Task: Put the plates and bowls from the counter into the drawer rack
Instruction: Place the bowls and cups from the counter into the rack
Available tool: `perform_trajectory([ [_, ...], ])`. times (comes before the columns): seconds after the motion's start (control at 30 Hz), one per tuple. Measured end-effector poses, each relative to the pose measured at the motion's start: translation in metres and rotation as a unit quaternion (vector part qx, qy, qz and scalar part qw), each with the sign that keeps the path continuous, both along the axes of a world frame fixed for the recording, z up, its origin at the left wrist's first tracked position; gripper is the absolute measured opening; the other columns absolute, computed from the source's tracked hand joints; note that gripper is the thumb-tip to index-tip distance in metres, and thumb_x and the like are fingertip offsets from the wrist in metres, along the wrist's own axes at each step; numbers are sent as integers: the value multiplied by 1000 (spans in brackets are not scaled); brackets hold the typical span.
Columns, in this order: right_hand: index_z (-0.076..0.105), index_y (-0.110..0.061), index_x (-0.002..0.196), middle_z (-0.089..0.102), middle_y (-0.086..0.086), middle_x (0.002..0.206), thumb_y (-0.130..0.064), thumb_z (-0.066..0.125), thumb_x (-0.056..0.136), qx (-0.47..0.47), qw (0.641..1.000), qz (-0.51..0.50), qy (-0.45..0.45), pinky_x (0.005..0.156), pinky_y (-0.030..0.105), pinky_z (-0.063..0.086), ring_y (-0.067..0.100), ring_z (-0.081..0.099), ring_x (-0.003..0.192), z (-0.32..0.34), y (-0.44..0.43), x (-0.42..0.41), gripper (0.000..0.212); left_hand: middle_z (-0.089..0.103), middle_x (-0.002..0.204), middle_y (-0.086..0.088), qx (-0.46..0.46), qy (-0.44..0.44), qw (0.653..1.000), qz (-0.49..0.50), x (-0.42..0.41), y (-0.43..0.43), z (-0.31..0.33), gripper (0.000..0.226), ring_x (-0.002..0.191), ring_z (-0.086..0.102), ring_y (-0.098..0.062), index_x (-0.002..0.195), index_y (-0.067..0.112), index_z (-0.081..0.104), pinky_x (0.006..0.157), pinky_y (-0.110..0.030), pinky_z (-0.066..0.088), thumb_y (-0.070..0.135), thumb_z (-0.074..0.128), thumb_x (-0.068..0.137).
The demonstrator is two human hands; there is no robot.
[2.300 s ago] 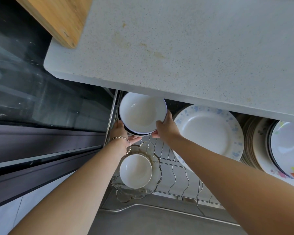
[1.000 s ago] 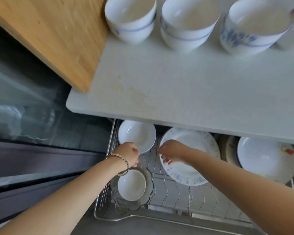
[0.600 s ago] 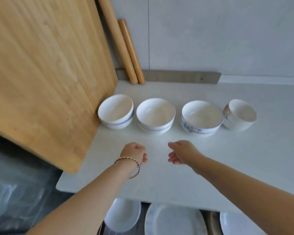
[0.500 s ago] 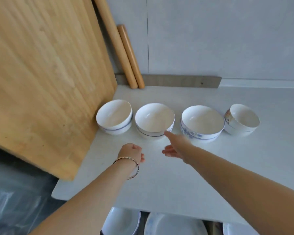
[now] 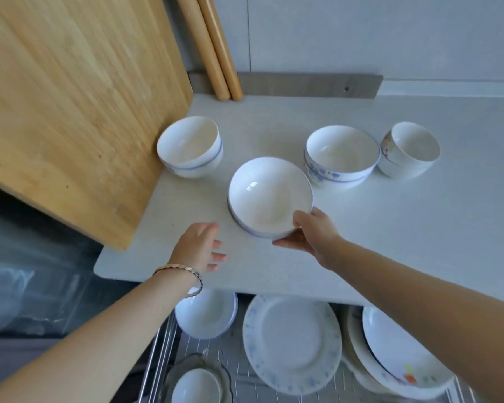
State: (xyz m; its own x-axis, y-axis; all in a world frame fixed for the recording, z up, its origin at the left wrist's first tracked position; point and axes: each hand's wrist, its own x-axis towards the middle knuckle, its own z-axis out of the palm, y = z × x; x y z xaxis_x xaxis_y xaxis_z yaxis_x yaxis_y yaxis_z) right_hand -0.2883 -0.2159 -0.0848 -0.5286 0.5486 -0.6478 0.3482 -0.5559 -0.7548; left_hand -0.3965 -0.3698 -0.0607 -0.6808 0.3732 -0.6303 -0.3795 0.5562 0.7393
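Since the earlier frame, the plain bowl (image 5: 269, 196) has been pulled toward the counter's (image 5: 419, 228) front edge, pinched at its rim by the right hand (image 5: 310, 232); the left hand (image 5: 200, 247) is held open beside it. Plates are already racked in the drawer rack (image 5: 163, 344); three bowls are left along the back.

likely a home kitchen: counter (image 5: 361, 242), dish drawer rack (image 5: 163, 353).

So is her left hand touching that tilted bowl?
Apart. The head view shows bare counter between the left hand and the bowl; only the right hand grips it.
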Motion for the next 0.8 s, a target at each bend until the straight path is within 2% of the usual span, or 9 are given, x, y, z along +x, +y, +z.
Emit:
perform_trajectory([
  [0.07,50,-5,110,61,15,91,1,36,84,5,999,44,-4,68,40,61,31,66,66,8,-16,44,30,55,96,-3,34,-55,998,-26,19,-9,14,23,71,62,-25,112,29,39,71,-35,51,44,40,95],
  [0.13,56,-12,100,64,12,81,2,37,85,34,994,101,-23,66,38,62,29,67,63,18,-34,86,28,56,94,3,46,-80,992,-85,48,-19,24,29,70,65,-26,116,32,39,67,-38,56,47,41,93],
  [0.27,59,-30,89,66,5,79,-8,47,74,84,978,187,-39,63,38,61,27,70,69,21,-59,158,29,54,90,14,-38,20,974,-221,110,-41,10,37,66,59,-9,119,37,34,43,-19,55,19,52,92],
  [0.4,52,-39,100,67,6,86,-10,47,74,49,977,186,-97,69,43,61,28,69,77,-4,-75,227,39,54,96,2,-85,4,957,-277,172,-46,-34,50,66,53,-3,135,28,33,37,-11,48,4,42,91],
  [0.47,52,-38,104,64,0,88,-7,47,77,11,980,136,-145,67,41,61,22,66,76,-25,-80,260,41,54,90,2,-107,-12,947,-304,204,-37,-58,51,61,54,-8,135,27,34,34,-12,46,3,41,91],
  [0.53,49,-29,118,61,-2,91,-9,50,72,-21,973,100,-206,67,41,61,21,65,80,-49,-81,292,50,54,97,-3,-121,-39,939,-320,236,-26,-83,52,59,55,-12,136,26,35,33,-17,48,3,40,89],
  [0.6,49,-16,127,60,4,98,-8,55,76,-35,961,82,-262,80,48,57,31,63,95,-71,-76,321,52,54,101,-5,-139,-74,930,-332,268,-13,-106,51,59,56,-16,136,24,38,32,-20,48,3,40,89],
  [0.67,52,-10,124,58,10,102,-7,53,85,-12,941,88,-327,81,41,55,32,59,100,-86,-66,348,39,52,102,-5,-154,-111,924,-332,299,2,-124,51,70,59,-25,136,23,40,36,-24,52,2,39,89],
  [0.8,60,-6,114,63,12,95,-6,47,83,67,877,157,-448,70,25,42,28,59,90,-105,-35,393,34,55,112,-7,-161,-146,912,-348,351,34,-152,56,90,55,-30,134,31,42,65,-43,58,1,37,87],
])
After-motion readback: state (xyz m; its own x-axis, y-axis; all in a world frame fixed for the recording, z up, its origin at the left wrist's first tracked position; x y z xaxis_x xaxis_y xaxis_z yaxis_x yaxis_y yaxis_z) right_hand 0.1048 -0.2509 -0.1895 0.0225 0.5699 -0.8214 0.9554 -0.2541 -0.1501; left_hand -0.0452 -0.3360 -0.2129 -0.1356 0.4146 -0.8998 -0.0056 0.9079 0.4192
